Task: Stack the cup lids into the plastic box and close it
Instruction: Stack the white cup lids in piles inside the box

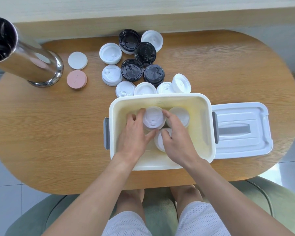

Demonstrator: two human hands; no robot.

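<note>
An open cream plastic box (203, 103) stands at the table's front middle. Inside it, both hands hold a stack of white cup lids (153, 120): my left hand (134, 133) curls round its left side, my right hand (174, 138) round its right. Two more white lid stacks sit in the box, one at the right (180, 117), another (158, 141) partly hidden under my right hand. Several loose white lids (145, 89) and black lids (131, 70) lie on the table behind the box. The box's white cover (242, 130) lies to its right.
A tall shiny steel cylinder (32, 58) rises at the far left. A white disc (77, 60) and a pink disc (76, 79) lie beside it. The wooden oval table (49, 125) ends just before my knees, above a green seat.
</note>
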